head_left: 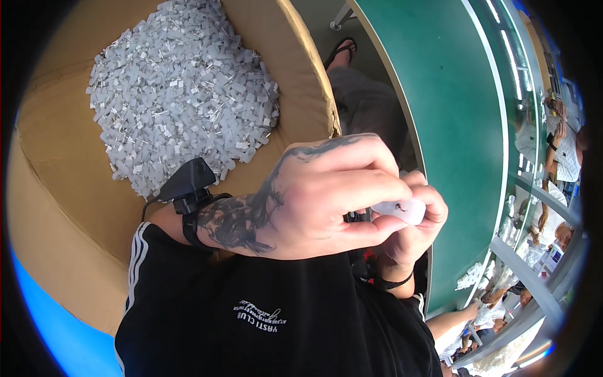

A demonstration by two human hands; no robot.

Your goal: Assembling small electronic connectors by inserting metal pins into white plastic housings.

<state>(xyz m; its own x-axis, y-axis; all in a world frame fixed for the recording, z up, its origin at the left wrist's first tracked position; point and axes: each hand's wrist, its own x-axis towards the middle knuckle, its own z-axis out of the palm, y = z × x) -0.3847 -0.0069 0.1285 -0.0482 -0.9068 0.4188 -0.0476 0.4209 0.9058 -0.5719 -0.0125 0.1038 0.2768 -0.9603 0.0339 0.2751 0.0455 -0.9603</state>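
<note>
A small white translucent plastic piece point(412, 212) with a tiny dark mark or part on its face is held between my two hands. My left hand point(320, 195), tattooed, reaches in from the left with thumb and index finger pinched at the piece's near side. Beyond it, my right hand point(430, 217) curls its fingers and thumb round the other end. Part of the right hand is hidden behind the left. Whether a second tiny part sits between the left fingertips, I cannot make out.
A big cardboard box point(301, 56) at the left holds a heap of small white plastic pieces point(182, 94) with metal pins. To the right runs a green table point(458, 125), with some white pieces point(471, 276) farther along. Several people work beyond it. A black device point(191, 182) is strapped to my left wrist.
</note>
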